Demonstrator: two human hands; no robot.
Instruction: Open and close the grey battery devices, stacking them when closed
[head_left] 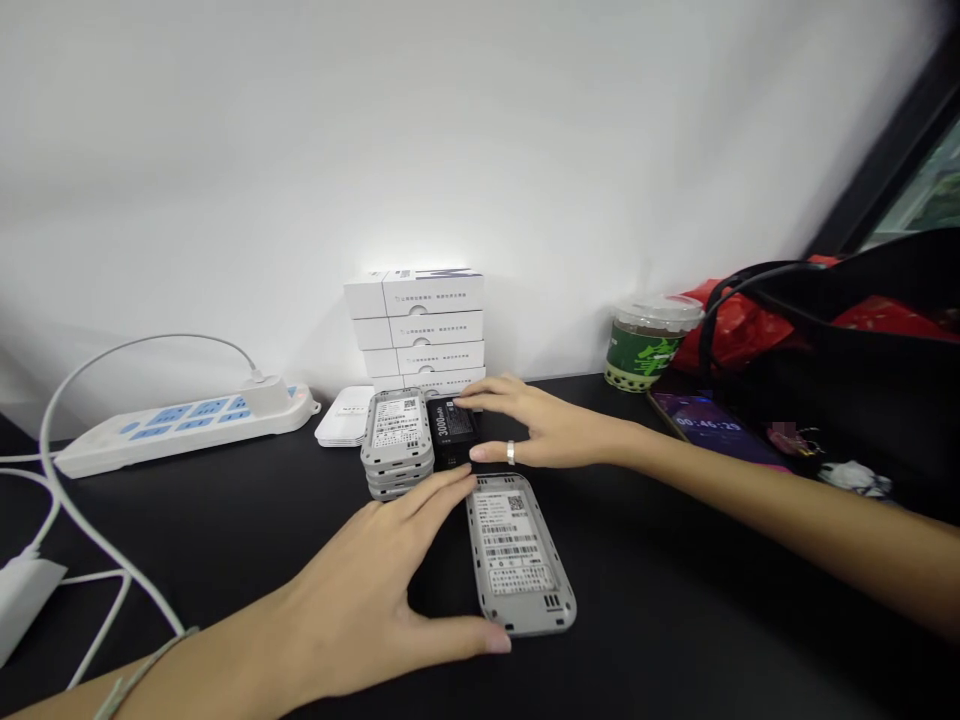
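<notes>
A grey pocket-sized device body [517,560] lies on the black table, its label-lined battery bay facing up. My left hand [367,590] spans it, fingertips at the top left corner and thumb at the bottom edge. Behind it, my right hand [547,425] has its thumb and fingers around the right side of a black battery [454,425] marked 3000. How firmly the fingers press on it is partly hidden. Left of the battery stands a stack of similar grey device bodies [397,430]. White back covers [345,418] are piled beside that stack.
Several white boxes [435,328] are stacked against the wall. At left lie a power strip [187,430] and white cables [112,545]. On the right are a lidded drink cup [649,345], a phone [712,430] showing a timer, and a black bag [862,380] with red plastic.
</notes>
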